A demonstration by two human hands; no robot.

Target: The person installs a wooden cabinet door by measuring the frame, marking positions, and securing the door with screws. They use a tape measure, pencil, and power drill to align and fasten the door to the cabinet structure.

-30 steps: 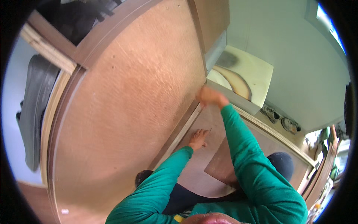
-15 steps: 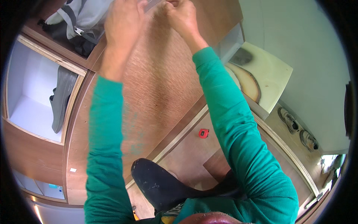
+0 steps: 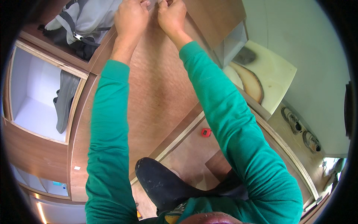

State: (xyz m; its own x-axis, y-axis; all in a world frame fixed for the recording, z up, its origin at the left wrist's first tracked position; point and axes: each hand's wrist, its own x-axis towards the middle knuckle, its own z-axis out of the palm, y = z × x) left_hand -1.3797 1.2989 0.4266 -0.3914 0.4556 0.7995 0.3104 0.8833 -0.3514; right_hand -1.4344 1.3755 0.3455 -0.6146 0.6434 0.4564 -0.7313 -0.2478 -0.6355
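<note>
At the top edge, both of my arms reach out over a brown wood-grain panel. My left hand is closed, its thumb and fingertips pinched together. Close to its right is my right hand, also closed, with thumb against curled fingers. The picture's upper rim cuts off the fingertips, so whatever they pinch, if anything, cannot be made out. A grey bag with a zip and black straps lies in an open compartment left of my left hand.
A dark grey shoe stands in a white cubby at left. A red tape measure lies beyond the panel's edge, near my dark-trousered leg. At right are a pale, brown-marked board and a pair of sneakers.
My right hand has shifted left and my left hand slightly right, so they are closer together. The left arm's motion blur has mostly gone. The whole view has shifted slightly.
</note>
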